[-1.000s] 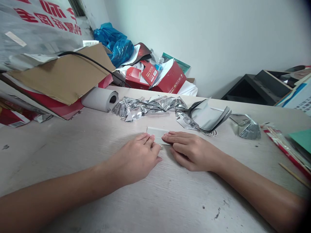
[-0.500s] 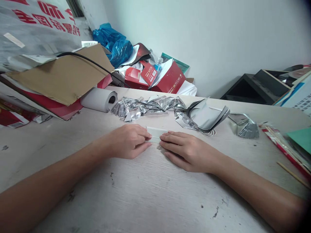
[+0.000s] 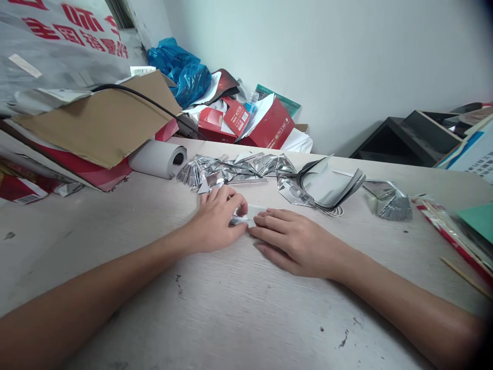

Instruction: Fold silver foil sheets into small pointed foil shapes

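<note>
A small strip of folded paper (image 3: 252, 210), white with a silver foil flap (image 3: 237, 220), lies on the tabletop between my two hands. My left hand (image 3: 219, 218) is curled over its left end, with thumb and index finger closed about the silver flap. My right hand (image 3: 295, 239) rests on the strip's right end, fingers stretched out flat and fingertips covering that edge. Just beyond my hands are crumpled, pleated silver foil pieces (image 3: 231, 172). Behind my right hand sits a curled stack of foil-backed sheets (image 3: 327, 182).
A paper roll (image 3: 152, 159) and a cardboard flap (image 3: 103, 115) are at the left. Red boxes (image 3: 269, 126) and a blue plastic bag (image 3: 181, 67) sit at the back. Another pleated foil piece (image 3: 393, 203), a thin stick (image 3: 462, 275) and packets (image 3: 447, 226) lie on the right.
My left hand has shifted right and turned palm-down over the strip's left end. A silver flap now shows under its fingers. My right hand has barely moved.
</note>
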Action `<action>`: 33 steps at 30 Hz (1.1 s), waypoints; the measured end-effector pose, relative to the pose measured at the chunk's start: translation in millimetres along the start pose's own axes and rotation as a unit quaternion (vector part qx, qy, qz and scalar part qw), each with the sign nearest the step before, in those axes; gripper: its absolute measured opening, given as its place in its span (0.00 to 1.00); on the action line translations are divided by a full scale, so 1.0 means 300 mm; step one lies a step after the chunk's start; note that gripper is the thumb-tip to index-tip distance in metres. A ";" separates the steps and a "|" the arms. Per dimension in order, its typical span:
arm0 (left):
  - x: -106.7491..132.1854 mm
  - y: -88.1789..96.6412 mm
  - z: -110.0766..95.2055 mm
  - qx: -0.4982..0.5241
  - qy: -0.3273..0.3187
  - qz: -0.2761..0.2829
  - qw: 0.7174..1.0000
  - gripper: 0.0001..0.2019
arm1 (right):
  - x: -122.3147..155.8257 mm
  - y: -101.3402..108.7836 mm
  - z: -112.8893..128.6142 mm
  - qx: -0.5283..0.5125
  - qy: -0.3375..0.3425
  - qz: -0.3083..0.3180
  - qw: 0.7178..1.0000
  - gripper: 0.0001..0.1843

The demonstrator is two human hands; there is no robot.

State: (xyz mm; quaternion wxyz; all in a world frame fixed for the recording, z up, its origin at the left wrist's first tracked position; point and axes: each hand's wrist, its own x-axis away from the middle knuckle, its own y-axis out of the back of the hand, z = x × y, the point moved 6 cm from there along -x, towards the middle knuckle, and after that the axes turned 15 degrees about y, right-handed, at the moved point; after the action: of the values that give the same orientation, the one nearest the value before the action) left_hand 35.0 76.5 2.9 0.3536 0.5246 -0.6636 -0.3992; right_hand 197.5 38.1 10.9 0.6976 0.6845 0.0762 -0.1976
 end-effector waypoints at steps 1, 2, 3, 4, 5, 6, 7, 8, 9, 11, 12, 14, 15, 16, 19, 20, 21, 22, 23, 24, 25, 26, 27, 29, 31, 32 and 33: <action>-0.003 0.002 0.002 0.001 0.008 0.008 1.000 0.10 | -0.001 0.001 0.000 0.003 0.001 0.000 1.000 0.17; -0.007 0.005 0.004 0.004 0.012 0.019 1.000 0.11 | -0.002 0.002 0.001 0.006 0.002 -0.002 1.000 0.17; -0.011 0.008 0.007 0.008 0.016 0.033 0.999 0.12 | -0.002 0.003 0.002 0.009 0.004 -0.003 1.000 0.17; -0.014 0.013 0.011 0.015 0.020 0.047 0.999 0.13 | -0.003 0.005 0.002 0.011 0.006 -0.004 1.000 0.17; -0.018 0.017 0.016 0.022 0.023 0.063 0.998 0.14 | -0.004 0.007 0.003 0.012 0.007 -0.005 1.000 0.17; -0.022 0.021 0.021 0.029 0.025 0.080 0.996 0.15 | -0.004 0.008 0.003 0.012 0.009 -0.005 1.000 0.17; -0.025 0.026 0.025 0.038 0.023 0.091 0.995 0.16 | -0.004 0.009 0.002 0.011 0.009 -0.005 1.000 0.16; -0.029 0.030 0.030 0.050 0.019 0.103 0.993 0.18 | -0.004 0.010 0.002 0.010 0.009 -0.004 1.000 0.16; -0.032 0.033 0.034 0.060 0.012 0.111 0.992 0.19 | -0.004 0.011 0.001 0.009 0.008 -0.004 1.000 0.16; -0.037 0.036 0.043 0.071 -0.006 0.121 0.990 0.20 | -0.002 0.012 0.000 0.007 0.005 -0.006 1.000 0.16; -0.038 0.035 0.047 0.072 -0.017 0.124 0.989 0.21 | -0.001 0.011 -0.001 0.005 0.005 -0.008 1.000 0.16; -0.037 0.033 0.054 0.069 -0.040 0.122 0.989 0.24 | 0.001 0.011 -0.002 0.001 0.004 -0.012 1.000 0.16; -0.034 0.033 0.056 0.066 -0.056 0.114 0.990 0.25 | 0.002 0.011 -0.002 -0.001 0.004 -0.013 1.000 0.17; -0.029 0.036 0.057 0.061 -0.072 0.096 0.991 0.26 | 0.003 0.010 -0.002 -0.001 0.005 -0.014 1.000 0.17; 0.003 0.055 0.039 0.017 -0.147 -0.003 0.989 0.23 | 0.003 0.009 -0.002 0.007 0.008 -0.012 1.000 0.16; 0.021 0.064 0.025 -0.002 -0.180 -0.048 0.982 0.19 | 0.003 0.008 -0.002 0.010 0.009 -0.010 1.000 0.16; 0.044 0.069 0.006 -0.022 -0.224 -0.085 0.971 0.15 | 0.002 0.007 -0.002 0.012 0.010 -0.009 1.000 0.16; 0.069 0.071 -0.014 -0.039 -0.270 -0.114 0.955 0.14 | 0.001 0.007 -0.002 0.012 0.011 -0.007 1.000 0.16; 0.094 0.071 -0.034 -0.045 -0.313 -0.133 0.939 0.14 | 0.001 0.006 -0.002 0.012 0.011 -0.007 1.000 0.15; 0.113 0.067 -0.050 -0.049 -0.345 -0.138 0.927 0.14 | 0.000 0.006 -0.002 0.012 0.011 -0.007 1.000 0.15; 0.126 0.056 -0.062 -0.057 -0.366 -0.128 0.920 0.14 | -0.001 0.006 -0.003 0.012 0.010 -0.009 1.000 0.15; 0.134 0.044 -0.070 -0.067 -0.378 -0.111 0.917 0.12 | -0.001 0.006 -0.003 0.013 0.009 -0.010 1.000 0.14; 0.137 0.032 -0.075 -0.074 -0.380 -0.097 0.917 0.11 | -0.001 0.007 -0.004 0.012 0.008 -0.013 1.000 0.13; 0.136 0.018 -0.075 -0.081 -0.373 -0.083 0.921 0.09 | 0.000 0.009 -0.006 0.009 0.010 -0.019 1.000 0.12; 0.131 0.015 -0.071 -0.077 -0.364 -0.089 0.924 0.09 | 0.004 0.011 -0.008 0.004 0.015 -0.025 1.000 0.09; 0.130 0.016 -0.069 -0.072 -0.362 -0.092 0.925 0.09 | 0.007 0.013 -0.009 0.000 0.018 -0.028 0.999 0.09; 0.128 0.017 -0.067 -0.068 -0.361 -0.093 0.925 0.09 | 0.011 0.015 -0.011 -0.003 0.021 -0.033 0.999 0.08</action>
State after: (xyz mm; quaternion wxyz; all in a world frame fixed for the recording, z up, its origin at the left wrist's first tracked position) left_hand 43.2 36.3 18.1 0.0861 0.3790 -0.6654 -0.6374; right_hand 202.8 40.6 13.6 0.6909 0.6835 0.1146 -0.2059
